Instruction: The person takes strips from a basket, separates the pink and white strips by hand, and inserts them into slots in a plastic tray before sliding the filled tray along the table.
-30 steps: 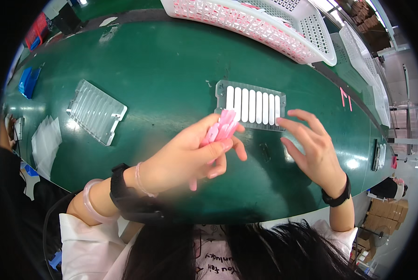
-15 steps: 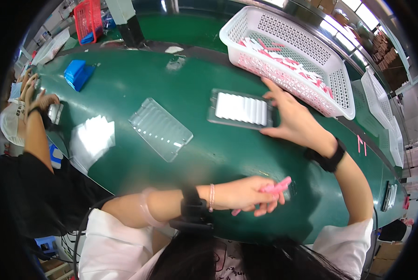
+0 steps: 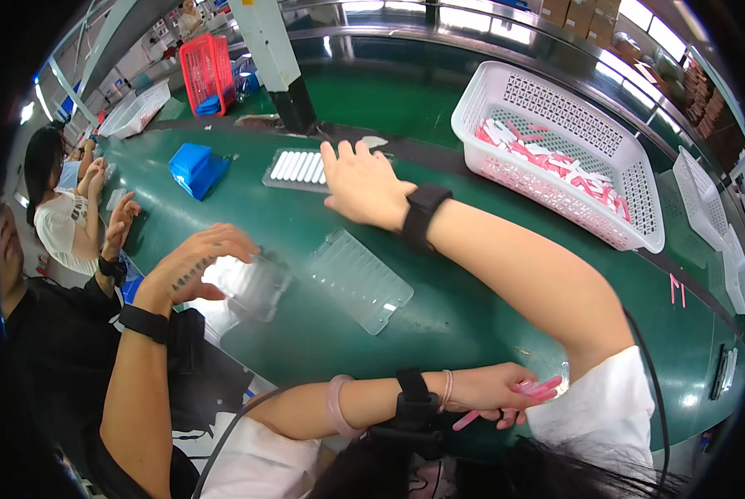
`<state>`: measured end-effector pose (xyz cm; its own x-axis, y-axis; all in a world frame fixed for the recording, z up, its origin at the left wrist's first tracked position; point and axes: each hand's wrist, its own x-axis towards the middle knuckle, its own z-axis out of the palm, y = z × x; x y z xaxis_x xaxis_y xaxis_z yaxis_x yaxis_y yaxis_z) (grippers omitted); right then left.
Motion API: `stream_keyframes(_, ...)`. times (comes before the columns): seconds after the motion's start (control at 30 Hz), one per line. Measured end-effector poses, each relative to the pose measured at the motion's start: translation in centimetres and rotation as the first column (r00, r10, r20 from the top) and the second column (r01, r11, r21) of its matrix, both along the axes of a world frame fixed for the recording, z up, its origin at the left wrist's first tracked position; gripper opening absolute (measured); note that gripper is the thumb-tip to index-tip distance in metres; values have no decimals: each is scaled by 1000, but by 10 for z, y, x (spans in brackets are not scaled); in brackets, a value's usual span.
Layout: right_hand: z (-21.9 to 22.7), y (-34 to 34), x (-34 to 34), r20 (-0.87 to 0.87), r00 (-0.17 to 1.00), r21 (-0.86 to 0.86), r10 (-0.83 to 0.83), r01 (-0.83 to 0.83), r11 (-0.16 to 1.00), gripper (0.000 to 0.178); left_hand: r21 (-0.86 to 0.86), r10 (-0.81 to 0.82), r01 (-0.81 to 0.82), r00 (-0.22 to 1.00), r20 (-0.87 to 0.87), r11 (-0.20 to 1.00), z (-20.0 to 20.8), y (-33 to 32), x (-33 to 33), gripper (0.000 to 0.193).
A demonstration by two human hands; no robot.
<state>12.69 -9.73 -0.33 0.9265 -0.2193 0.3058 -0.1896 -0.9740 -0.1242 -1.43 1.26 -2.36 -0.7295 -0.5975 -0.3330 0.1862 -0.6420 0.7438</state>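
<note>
My left hand (image 3: 493, 391) is closed around several slim pink sticks (image 3: 543, 388), low over the green table. At arm's length, my right hand (image 3: 368, 187) spans the right part of a clear plastic tray (image 3: 293, 185), thumb at the near edge and fingers at the far one. White sticks (image 3: 296, 165) lie side by side in that tray; my hand hides part of it. Between my arms an empty clear ribbed tray (image 3: 360, 283) rests on the table. To its left, a co-worker's hand (image 3: 198, 262) is at another clear tray (image 3: 260, 287), blurred.
A white perforated basket (image 3: 555, 195) of pink and white pieces stands far right. A blue packet (image 3: 196, 169) lies left of the filled tray. Behind are a post (image 3: 277, 58) and a red basket (image 3: 207, 73). Two pink sticks (image 3: 678, 291) lie at right.
My right hand has carried the filled tray leftward and away from me. My left hand still holds the pink sticks. The co-worker's hand has come in from the left with a clear tray.
</note>
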Motion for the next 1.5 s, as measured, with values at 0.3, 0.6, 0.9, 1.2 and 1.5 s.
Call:
stream_keyframes(0.3, 4, 51, -110, -241, 970, 65, 43, -28, 997, 92, 19, 19, -20, 999, 37, 1000, 7, -4, 1, 28)
stream_keyframes(0.6, 12, -37, -245, -215, 976, 324, -40, 110, 940, 84, -143, 280, -261, 950, 139, 955, 17, -12, 6, 17)
stream_keyframes(0.9, 34, -9, -327, -172, 949, 350, -263, 309, 885, 60, -234, 439, -424, 899, 12, 875, 28, -11, 6, 16)
stream_keyframes(1.2, 22, 12, -310, 188, 899, 979, -396, -202, 7, 27, -297, 483, -482, 872, -77, 824, 25, -14, 7, 16)
stream_keyframes(1.5, 22, 0, -295, 266, 882, 963, -390, -223, 154, 32, -138, 478, -489, 872, -106, 861, 24, -16, 11, 26)
